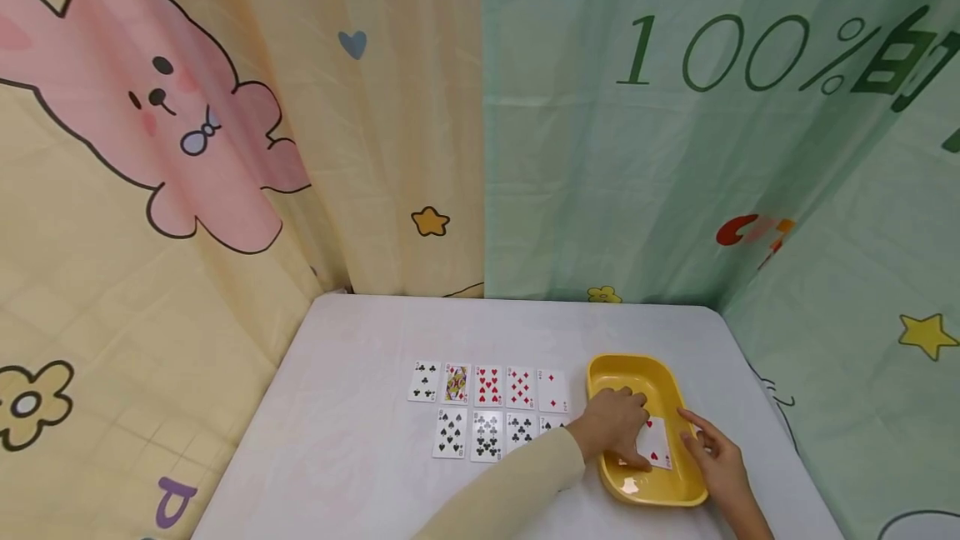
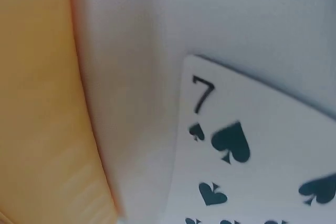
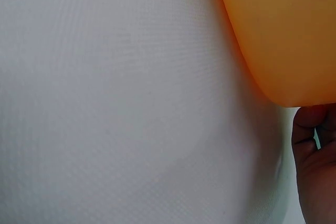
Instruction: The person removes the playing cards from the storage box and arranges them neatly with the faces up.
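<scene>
My left hand (image 1: 617,423) reaches over the near-left rim into a yellow tray (image 1: 626,362). Its thumb and fingers hold a white playing card with red hearts (image 1: 656,444), whose left part is hidden under the hand. At the right rim, my right hand (image 1: 722,461) grips the tray's edge between thumb and fingers. The right wrist view shows the tray's outer wall (image 3: 294,35) just above some of the right hand's fingers (image 3: 304,129). A seven of spades (image 2: 262,156) lies beside the tray in the left wrist view.
Playing cards lie face up in two rows left of the tray, such as a diamond card (image 1: 552,391) and a spade card (image 1: 450,433). My left sleeve (image 1: 510,486) partly covers the lower row's right end. Patterned curtains (image 1: 405,132) surround the white table (image 1: 330,407).
</scene>
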Demonstrator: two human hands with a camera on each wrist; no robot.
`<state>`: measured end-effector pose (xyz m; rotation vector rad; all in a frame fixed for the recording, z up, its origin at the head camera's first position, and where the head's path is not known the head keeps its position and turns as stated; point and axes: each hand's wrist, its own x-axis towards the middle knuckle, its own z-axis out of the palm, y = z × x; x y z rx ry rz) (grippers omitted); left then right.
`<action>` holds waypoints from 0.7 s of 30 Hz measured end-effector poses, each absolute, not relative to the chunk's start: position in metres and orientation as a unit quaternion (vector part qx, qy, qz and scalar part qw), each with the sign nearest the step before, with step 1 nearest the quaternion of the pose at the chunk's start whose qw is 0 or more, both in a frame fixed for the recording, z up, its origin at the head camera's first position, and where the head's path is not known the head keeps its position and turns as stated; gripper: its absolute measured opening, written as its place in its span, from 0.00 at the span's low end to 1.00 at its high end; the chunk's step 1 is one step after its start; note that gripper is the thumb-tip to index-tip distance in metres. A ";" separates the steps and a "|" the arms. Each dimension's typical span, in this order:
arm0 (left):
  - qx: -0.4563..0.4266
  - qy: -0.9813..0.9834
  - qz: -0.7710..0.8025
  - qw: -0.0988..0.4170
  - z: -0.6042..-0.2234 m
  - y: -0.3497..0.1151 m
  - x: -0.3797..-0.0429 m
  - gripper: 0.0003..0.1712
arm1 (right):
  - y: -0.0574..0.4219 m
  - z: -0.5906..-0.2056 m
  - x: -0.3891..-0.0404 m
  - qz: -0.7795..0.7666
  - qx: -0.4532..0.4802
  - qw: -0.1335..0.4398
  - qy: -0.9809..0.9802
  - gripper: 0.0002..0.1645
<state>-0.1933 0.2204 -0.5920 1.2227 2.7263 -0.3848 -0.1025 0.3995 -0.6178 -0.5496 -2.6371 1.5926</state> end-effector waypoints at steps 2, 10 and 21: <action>0.404 0.904 -0.124 0.066 -0.592 0.220 -0.194 0.44 | 0.399 -0.618 -0.103 0.510 -0.177 0.006 -0.842 0.32; 0.403 0.908 -0.090 0.073 -0.591 0.215 -0.198 0.50 | 0.397 -0.618 -0.105 0.514 -0.178 0.004 -0.839 0.33; 0.439 0.896 0.026 0.068 -0.581 0.201 -0.206 0.50 | 0.401 -0.615 -0.104 0.514 -0.197 -0.023 -0.835 0.30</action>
